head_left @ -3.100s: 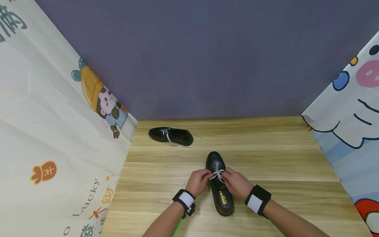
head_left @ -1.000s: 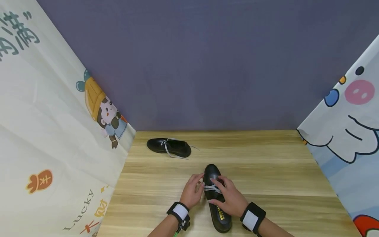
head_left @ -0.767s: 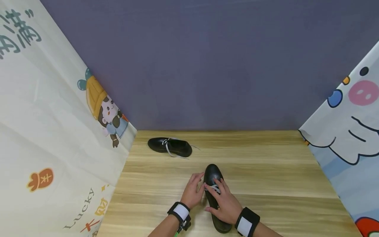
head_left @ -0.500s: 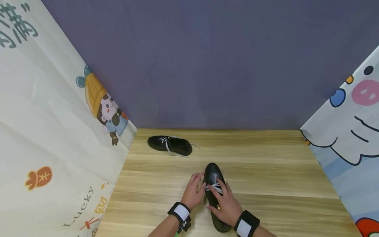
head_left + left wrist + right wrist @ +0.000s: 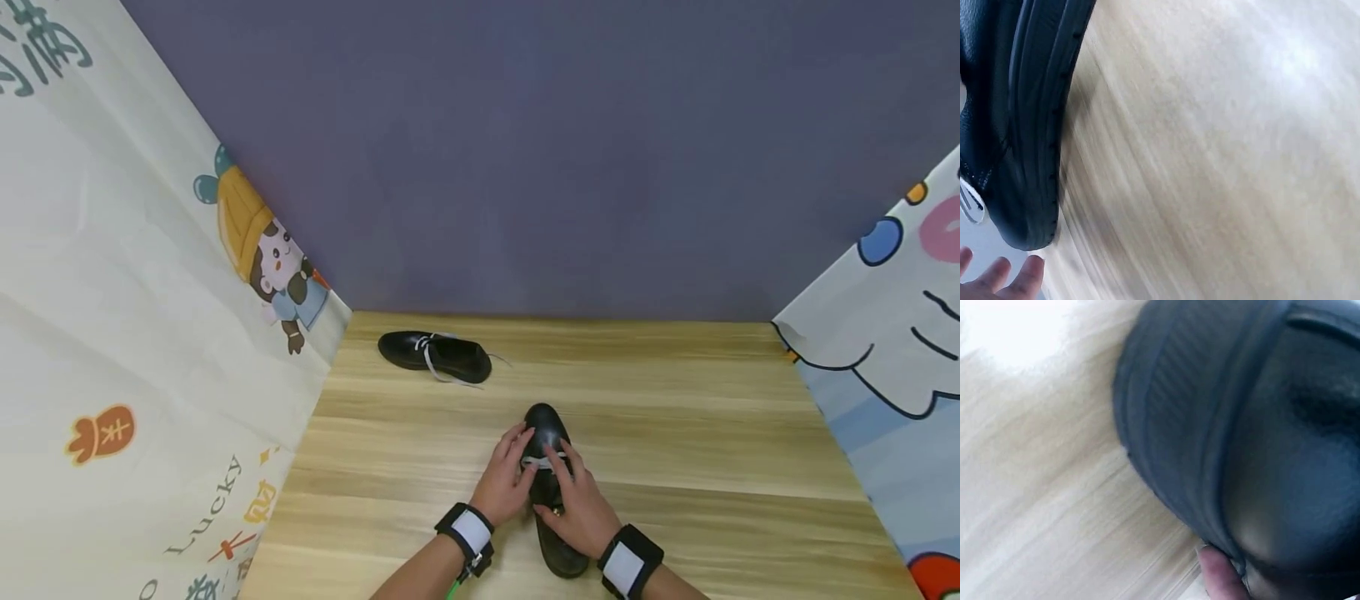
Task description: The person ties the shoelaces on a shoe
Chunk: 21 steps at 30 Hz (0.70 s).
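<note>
A black lace-up shoe (image 5: 547, 423) stands upright on the wooden surface, toe pointing away, with pale laces (image 5: 534, 461) across its front. My left hand (image 5: 502, 483) reaches over the shoe's left side, its relaxed fingertips at the lace area. From the right, my right hand (image 5: 587, 515) lies over the shoe with fingers spread, covering part of the laces and opening. In the left wrist view the shoe's side (image 5: 1035, 119) fills the left edge, fingertips below it. A thumb or fingertip (image 5: 1219, 574) touches the shoe's rim in the right wrist view.
A second black shoe (image 5: 405, 350) lies farther back to the left, toe left, its pale laces hanging loose. The wooden surface (image 5: 675, 400) meets a dark grey-blue backdrop (image 5: 525, 167). Printed white sheets (image 5: 165, 333) border the left and right sides.
Three seconds ago both hands pinched the laces; the fingers have since let go and spread over the shoe. In the last half second my left fingers moved right, onto the lace area.
</note>
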Tool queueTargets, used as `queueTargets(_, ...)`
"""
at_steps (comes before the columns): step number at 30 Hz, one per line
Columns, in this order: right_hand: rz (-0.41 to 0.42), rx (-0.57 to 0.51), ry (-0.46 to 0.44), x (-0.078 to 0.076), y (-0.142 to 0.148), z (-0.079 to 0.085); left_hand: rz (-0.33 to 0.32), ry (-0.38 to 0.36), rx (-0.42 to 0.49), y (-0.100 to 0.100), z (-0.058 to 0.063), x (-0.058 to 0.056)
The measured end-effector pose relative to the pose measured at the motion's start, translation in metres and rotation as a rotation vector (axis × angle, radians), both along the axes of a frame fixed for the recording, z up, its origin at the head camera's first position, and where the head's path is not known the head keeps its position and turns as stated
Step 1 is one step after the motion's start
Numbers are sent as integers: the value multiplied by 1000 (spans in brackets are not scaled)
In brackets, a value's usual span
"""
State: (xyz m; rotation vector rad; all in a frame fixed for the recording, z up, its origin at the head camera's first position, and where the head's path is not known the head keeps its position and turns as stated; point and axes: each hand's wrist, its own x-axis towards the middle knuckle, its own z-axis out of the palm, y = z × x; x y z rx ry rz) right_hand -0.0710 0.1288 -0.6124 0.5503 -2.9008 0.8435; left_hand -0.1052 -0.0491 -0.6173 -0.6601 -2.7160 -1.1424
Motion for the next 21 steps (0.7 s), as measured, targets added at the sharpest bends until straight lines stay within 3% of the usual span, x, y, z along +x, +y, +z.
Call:
queueTargets(7,146,-47,-17,-11,5,5,-33,66,-53,-4,3,-7)
queueTargets(10,180,-73,-32,-18,11,7,-66,96,-120,-7,4,-9)
queueTargets(14,134,-104,24,-25,31,10,-134,122,-253,-3,8,-11)
queueTargets(21,43,-101,117,-27,64,12,-252,180,-553,23,11,-9)
